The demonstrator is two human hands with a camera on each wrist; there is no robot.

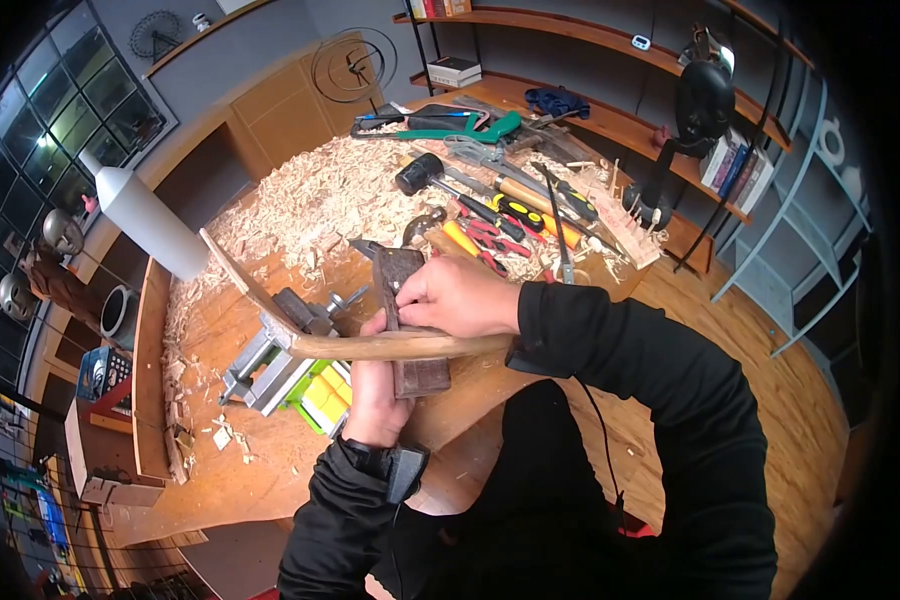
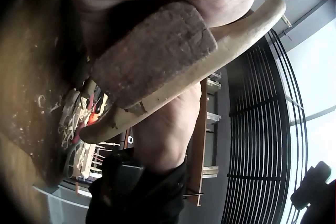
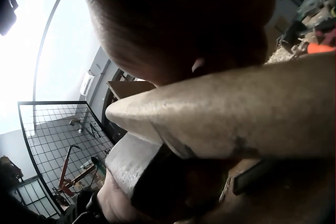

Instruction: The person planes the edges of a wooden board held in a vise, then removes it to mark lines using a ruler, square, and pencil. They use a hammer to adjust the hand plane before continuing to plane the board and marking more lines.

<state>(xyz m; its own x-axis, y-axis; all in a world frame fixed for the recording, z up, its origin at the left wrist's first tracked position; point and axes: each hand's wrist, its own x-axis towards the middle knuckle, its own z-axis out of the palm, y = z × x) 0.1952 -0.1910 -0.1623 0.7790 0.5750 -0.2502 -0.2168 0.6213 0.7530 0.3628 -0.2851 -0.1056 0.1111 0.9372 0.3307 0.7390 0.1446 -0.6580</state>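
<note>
A dark wooden hand plane (image 1: 425,376), with a pale, curved handle (image 1: 360,348) crossing its body, is held above the near table edge. My left hand (image 1: 374,395) grips the plane body from the left and below. On the body's upper part, my right hand (image 1: 460,295) curls its fingers around the edge; what its fingertips touch is hidden. The left wrist view shows the plane's rough brown block (image 2: 157,53) close up, the handle (image 2: 184,85) running behind it. Seen from the right wrist, the handle (image 3: 226,111) fills the middle, over the body (image 3: 134,161).
Left of the hands stands a metal vise (image 1: 270,365), with a pale wood strip (image 1: 245,280) overlapping it. Yellow blocks (image 1: 327,397) lie beside it. Wood shavings (image 1: 310,200) cover the far table. A black mallet (image 1: 418,174) and green-handled saw (image 1: 495,128) lie there.
</note>
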